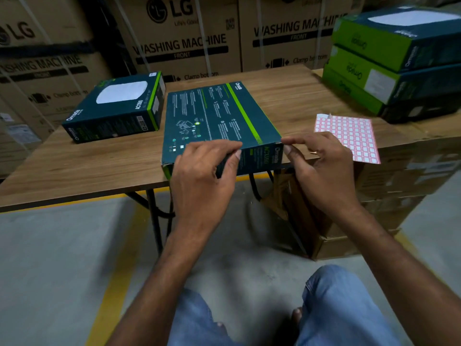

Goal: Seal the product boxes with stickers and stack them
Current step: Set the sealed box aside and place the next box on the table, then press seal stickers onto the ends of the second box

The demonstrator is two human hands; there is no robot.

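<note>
Centre of frame, at the near edge of the table (pixel 74 166): one product box (pixel 219 116), flat, printed back uppermost. Its long axis runs away from the person towards upper centre. Its near end face is turned to the person and juts slightly past the table edge.

Left hand (pixel 202 171): clamped on that near end, fingers curled over the top edge, thumb on the end face.

Right hand (pixel 321 166): at the box's near right corner, forefinger and thumb tips close together against it. Whether they pinch a sticker or only touch the card cannot be told.

Sticker sheet (pixel 354 136): pink grid, right of centre, lying just beyond the right hand and partly hidden by it. It is well apart from the left hand, so the right hand is judged the one to fetch from it, and the near end face the place to seal.

Stack of boxes (pixel 394 58): upper right of frame, beyond the sheet.

Second box (pixel 117 108): left of centre, lying alone.
</note>
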